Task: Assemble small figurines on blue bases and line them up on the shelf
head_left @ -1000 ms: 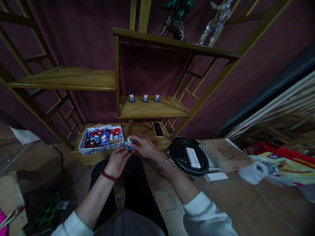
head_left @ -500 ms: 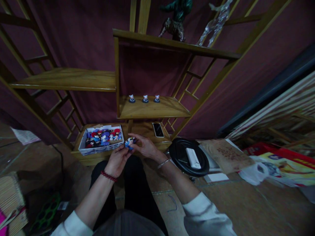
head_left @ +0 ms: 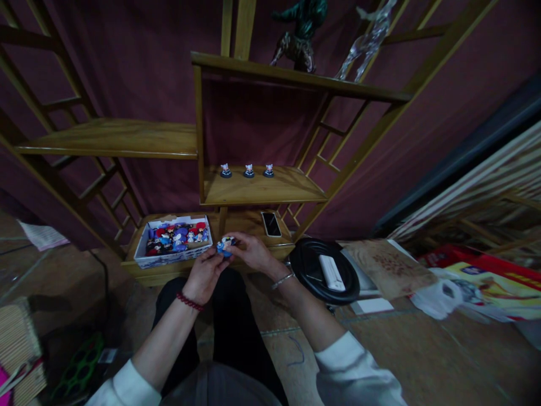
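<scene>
Between my two hands is a small blue-and-white figurine (head_left: 225, 245), held just right of the box. My left hand (head_left: 206, 274) grips its lower left side, fingers closed. From the right, my right hand (head_left: 252, 252) pinches its upper part, and its fingers hide some of it. The open white patterned box (head_left: 173, 259) is full of small red, blue, purple and white figurines (head_left: 180, 235). Three small figurines on dark round bases, a left one (head_left: 226, 170), a middle one (head_left: 249, 170) and a right one (head_left: 269, 170), stand in a row on the middle shelf (head_left: 262, 192).
A phone (head_left: 271, 224) lies on the low shelf, right of my hands. On the floor to the right are a black round object (head_left: 310, 287) with a white box (head_left: 332, 272) on it, and a plastic bag (head_left: 437, 296). Two statues occupy the top shelf (head_left: 304, 80).
The figurine has turned a little in my hands, and my right fingers have shifted down and curled closer around it. The box and the shelf figurines stay put.
</scene>
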The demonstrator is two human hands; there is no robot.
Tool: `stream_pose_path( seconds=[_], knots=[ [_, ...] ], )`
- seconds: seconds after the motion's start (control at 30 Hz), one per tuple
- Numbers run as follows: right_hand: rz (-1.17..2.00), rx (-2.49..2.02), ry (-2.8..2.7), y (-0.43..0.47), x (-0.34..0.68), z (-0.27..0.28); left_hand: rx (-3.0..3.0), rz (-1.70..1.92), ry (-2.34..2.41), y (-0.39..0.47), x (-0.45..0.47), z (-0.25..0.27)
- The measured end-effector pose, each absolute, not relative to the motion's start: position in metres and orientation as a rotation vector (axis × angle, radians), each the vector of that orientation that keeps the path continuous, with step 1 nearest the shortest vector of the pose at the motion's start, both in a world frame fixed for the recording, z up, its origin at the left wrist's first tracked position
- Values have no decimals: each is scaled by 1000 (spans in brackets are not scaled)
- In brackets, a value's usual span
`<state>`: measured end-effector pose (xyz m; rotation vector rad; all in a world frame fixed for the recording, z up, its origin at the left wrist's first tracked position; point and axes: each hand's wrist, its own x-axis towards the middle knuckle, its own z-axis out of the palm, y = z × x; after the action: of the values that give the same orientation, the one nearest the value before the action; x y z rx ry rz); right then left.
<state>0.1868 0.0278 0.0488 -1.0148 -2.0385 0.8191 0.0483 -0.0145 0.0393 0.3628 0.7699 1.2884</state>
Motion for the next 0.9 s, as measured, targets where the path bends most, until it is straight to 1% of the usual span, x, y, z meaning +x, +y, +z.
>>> stream_pose_path(
  seconds=[0.17, 0.3, 0.53, 0.9],
  knots=[
    [666, -1062, -2070, 26, 189, 49, 382, 1326, 785, -14, 56, 39],
    [605, -1123, -2061, 26, 192, 47, 411, 1336, 761, -12, 61, 39],
    [758, -1064, -2009, 28, 200, 45, 400, 1308, 756, -9, 63, 41],
    [799, -1065, -1948, 30, 208, 41, 375, 1270, 753, -4, 72, 43]
  ],
)
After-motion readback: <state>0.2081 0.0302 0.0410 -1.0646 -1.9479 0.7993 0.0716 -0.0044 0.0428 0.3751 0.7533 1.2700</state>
